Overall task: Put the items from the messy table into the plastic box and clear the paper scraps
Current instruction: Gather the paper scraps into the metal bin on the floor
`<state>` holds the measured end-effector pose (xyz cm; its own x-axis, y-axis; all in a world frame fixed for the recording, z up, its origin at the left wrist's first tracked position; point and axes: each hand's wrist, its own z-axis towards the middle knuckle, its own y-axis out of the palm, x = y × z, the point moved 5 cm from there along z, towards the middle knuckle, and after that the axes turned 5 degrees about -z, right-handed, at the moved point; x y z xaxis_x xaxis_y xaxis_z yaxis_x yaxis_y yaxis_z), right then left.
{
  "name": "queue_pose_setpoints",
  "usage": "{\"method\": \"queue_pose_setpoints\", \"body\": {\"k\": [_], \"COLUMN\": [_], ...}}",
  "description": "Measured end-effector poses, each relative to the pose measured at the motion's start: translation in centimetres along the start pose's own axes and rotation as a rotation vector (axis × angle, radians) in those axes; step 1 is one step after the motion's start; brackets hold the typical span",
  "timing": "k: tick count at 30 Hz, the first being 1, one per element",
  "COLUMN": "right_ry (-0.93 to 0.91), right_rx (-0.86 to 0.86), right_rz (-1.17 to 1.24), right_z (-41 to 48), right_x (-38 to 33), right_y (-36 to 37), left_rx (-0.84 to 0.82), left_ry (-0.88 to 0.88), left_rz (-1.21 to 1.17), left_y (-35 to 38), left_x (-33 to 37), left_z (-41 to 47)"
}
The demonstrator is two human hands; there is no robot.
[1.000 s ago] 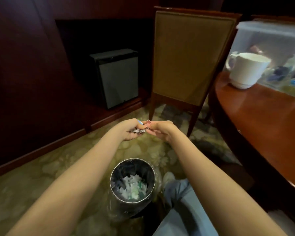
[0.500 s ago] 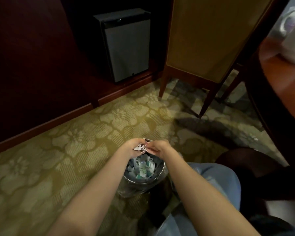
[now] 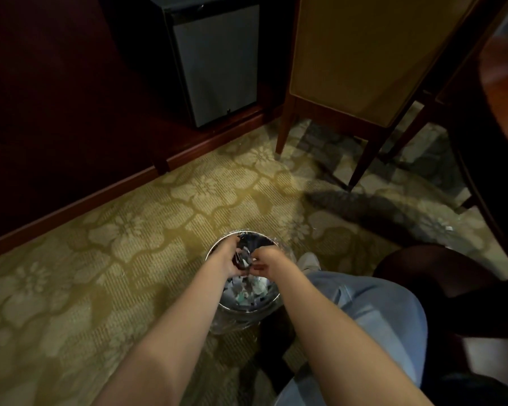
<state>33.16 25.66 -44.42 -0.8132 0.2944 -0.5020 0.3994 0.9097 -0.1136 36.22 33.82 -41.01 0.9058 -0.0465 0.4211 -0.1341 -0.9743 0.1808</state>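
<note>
A round metal waste bin (image 3: 272,301) lined with clear plastic stands on the carpet and holds several paper scraps (image 3: 254,288). Both hands hover over its mouth, close together. My left hand (image 3: 226,259) curls around a small bunch of paper scraps (image 3: 245,258), and my right hand (image 3: 267,260) pinches the same bunch from the other side. The bunch is blurred and partly hidden by the fingers. The plastic box is out of view.
A wooden chair (image 3: 364,54) with a tan back stands beyond the bin. A small grey fridge (image 3: 214,63) sits in a dark cabinet at the back. The round table's edge (image 3: 499,83) is at the right. My knee in jeans (image 3: 373,312) is beside the bin.
The view has tilted down, so the table, cup and plastic box left the frame. Both hands, still holding the scraps, lowered from above the bin to its mouth.
</note>
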Motion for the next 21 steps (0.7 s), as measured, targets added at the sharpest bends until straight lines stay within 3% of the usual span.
{"method": "queue_pose_setpoints", "body": {"k": [5, 12, 21], "right_ry": [0.014, 0.001, -0.052], "right_rx": [0.034, 0.052, 0.067], "right_rz": [-0.071, 0.086, 0.075], "right_z": [0.1, 0.1, -1.7], "right_x": [0.1, 0.1, -0.5], "right_y": [0.0, -0.6, -1.8], "left_rx": [0.025, 0.004, 0.013], "left_ry": [0.012, -0.012, -0.056], "left_rz": [0.033, 0.046, 0.189], "left_y": [-0.1, -0.2, -0.2], "left_x": [0.2, 0.6, 1.4], "left_z": [-0.1, 0.3, -0.8]}}
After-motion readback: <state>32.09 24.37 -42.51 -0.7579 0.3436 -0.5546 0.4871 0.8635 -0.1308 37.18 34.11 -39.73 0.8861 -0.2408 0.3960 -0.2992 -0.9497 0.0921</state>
